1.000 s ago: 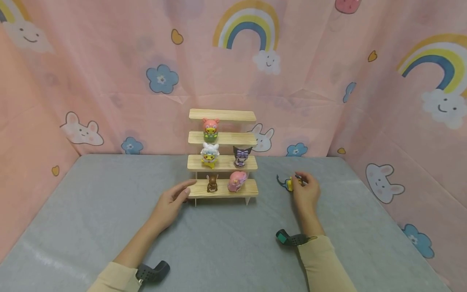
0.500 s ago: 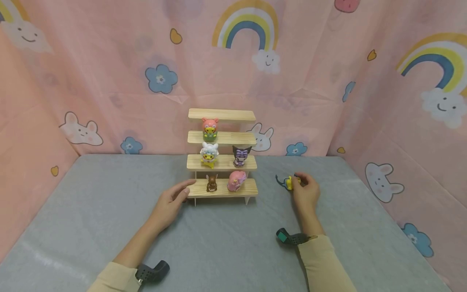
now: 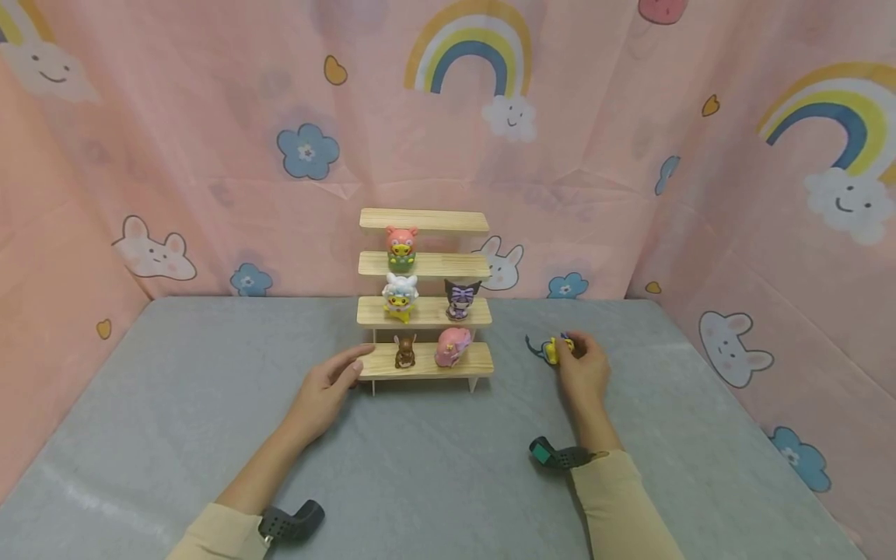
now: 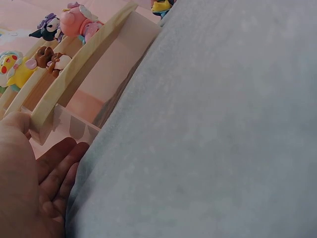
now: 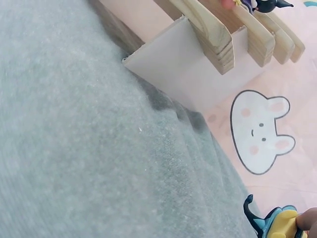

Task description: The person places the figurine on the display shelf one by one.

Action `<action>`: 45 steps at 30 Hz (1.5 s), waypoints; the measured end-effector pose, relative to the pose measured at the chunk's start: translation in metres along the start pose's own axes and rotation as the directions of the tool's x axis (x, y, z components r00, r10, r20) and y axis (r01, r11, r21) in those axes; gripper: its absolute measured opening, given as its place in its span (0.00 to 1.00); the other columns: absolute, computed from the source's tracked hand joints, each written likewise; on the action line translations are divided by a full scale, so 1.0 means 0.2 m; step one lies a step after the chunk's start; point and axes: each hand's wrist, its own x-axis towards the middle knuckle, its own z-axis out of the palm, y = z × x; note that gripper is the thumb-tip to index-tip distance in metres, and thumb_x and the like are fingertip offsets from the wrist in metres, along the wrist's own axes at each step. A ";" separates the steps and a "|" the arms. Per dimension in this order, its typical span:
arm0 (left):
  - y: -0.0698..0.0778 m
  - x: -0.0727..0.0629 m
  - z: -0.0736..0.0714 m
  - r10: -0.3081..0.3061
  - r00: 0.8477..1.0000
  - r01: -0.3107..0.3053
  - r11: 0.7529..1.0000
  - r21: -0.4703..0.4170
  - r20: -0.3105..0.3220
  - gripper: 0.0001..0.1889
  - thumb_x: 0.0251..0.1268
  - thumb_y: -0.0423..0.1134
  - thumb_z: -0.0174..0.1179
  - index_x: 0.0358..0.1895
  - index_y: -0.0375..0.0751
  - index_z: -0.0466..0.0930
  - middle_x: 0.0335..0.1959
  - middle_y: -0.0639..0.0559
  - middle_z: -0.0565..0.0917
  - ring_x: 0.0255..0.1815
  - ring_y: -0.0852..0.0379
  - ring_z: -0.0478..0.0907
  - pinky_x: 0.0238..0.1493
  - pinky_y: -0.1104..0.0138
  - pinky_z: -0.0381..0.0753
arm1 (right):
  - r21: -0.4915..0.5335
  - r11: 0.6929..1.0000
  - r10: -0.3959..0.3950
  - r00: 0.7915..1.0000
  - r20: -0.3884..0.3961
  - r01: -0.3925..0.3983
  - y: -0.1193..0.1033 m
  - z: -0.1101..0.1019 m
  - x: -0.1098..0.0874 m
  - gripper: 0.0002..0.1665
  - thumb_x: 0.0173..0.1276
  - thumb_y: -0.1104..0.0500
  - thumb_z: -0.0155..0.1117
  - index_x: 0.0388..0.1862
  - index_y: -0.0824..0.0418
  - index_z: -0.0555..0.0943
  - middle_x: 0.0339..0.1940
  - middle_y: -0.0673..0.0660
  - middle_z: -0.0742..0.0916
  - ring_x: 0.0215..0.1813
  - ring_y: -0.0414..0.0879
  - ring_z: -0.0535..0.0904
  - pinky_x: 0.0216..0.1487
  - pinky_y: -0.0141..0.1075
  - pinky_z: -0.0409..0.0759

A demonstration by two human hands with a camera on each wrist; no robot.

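A tiered wooden display stand (image 3: 448, 266) stands near the back of the table. At the left end of its lowest shelf, my left hand (image 3: 316, 400) touches with index finger and thumb; in the left wrist view its other fingers (image 4: 58, 168) hang loosely bent below the shelf. To the right of the stand, my right hand (image 3: 585, 375) pinches a small yellow-and-blue figurine (image 3: 551, 351) with a dark curled tail. In the right wrist view only part of this figurine (image 5: 281, 225) and a fingertip show. Whether it touches the table I cannot tell.
The lowest shelf bears a brown figurine (image 3: 404, 352) and a pink one (image 3: 452, 348). Above them stand a white-hooded yellow figurine (image 3: 400, 297), a black-and-purple one (image 3: 459, 300) and a pink-hooded one (image 3: 402, 249). A pink printed curtain (image 3: 588, 233) hangs behind the grey-covered table (image 3: 448, 467).
The view shifts slightly. The yellow-and-blue figurine turns a little in my right hand's fingers. My left hand stays at the shelf's end.
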 end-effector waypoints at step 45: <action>0.00 0.00 0.00 0.017 1.000 -0.017 1.000 0.026 -0.009 0.19 0.82 0.46 0.49 0.67 0.48 0.78 0.66 0.46 0.81 0.51 0.62 0.79 0.52 0.70 0.82 | -0.041 0.989 -0.143 0.989 0.027 0.144 0.04 0.04 -0.01 0.23 0.71 0.49 0.68 0.56 0.64 0.82 0.55 0.66 0.85 0.56 0.58 0.79 0.59 0.47 0.75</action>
